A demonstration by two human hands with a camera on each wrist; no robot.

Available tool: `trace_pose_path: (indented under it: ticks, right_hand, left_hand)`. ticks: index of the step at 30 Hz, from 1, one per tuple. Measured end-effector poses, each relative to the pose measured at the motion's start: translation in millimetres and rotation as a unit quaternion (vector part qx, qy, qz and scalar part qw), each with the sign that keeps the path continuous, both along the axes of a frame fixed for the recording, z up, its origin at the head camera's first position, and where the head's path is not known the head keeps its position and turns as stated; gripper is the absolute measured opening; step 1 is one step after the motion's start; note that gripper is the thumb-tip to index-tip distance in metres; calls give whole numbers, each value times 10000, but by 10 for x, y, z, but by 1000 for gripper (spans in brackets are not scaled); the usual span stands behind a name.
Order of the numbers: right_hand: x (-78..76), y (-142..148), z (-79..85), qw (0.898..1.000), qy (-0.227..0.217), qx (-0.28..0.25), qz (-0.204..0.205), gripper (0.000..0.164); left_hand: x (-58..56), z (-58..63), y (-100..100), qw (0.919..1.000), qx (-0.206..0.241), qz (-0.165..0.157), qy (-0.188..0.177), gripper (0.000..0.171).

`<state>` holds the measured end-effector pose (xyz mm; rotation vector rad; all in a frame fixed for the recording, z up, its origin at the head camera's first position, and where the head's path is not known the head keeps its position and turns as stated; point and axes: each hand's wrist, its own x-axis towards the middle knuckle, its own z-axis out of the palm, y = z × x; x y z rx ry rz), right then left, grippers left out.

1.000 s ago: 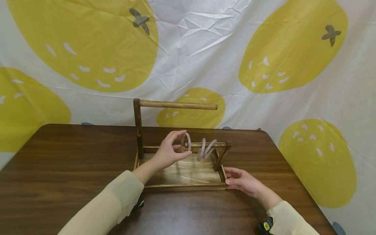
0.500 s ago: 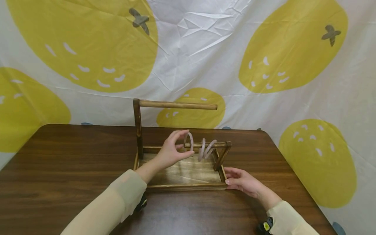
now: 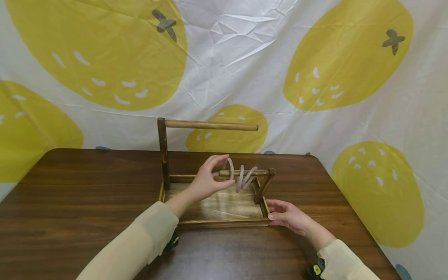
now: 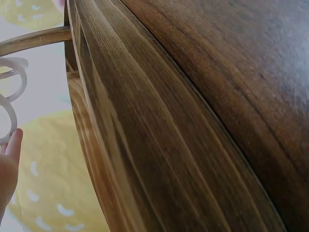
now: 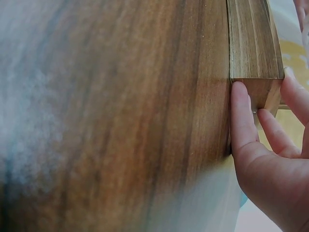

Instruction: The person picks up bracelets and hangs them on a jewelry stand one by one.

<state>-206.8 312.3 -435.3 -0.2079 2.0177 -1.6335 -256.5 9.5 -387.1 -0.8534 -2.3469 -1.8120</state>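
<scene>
My left hand (image 3: 203, 181) pinches a pale pinkish bangle (image 3: 231, 169) between thumb and fingers. That bangle stands upright around the free end of the lower wooden rod (image 3: 263, 172). Two similar bangles, one nearly upright (image 3: 240, 179) and one tilted (image 3: 250, 177), hang on the same rod just to the right. The rod belongs to a brown wooden jewellery stand with a shallow tray base (image 3: 224, 224). At the tray's front right corner my right hand (image 3: 290, 217) holds on, thumb over the rim; the right wrist view shows its fingers (image 5: 244, 113) against the end wall.
A longer upper rod (image 3: 210, 125) juts rightward from the stand's tall left post (image 3: 163, 155), above the left hand. The stand sits on a dark wooden table (image 3: 87, 202). Behind hangs a white cloth (image 3: 238, 77) with yellow fruit prints.
My left hand has moved right, bringing the pinched bangle from the rod's tip to around the rod, closer to the other two. The right hand stays at the tray corner.
</scene>
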Motion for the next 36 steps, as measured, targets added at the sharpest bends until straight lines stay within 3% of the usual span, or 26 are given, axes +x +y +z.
trace_pose_path:
  ticks: [26,36]
  right_hand:
    - [23,-29,21,10000,36,-20,76,74]
    - [16,-4,20,10000,19,-21,63,76]
  left_hand:
    - [0,-26,73,9997,7,10,-236,67]
    - [11,-55,101,9998,135,-61,108,67]
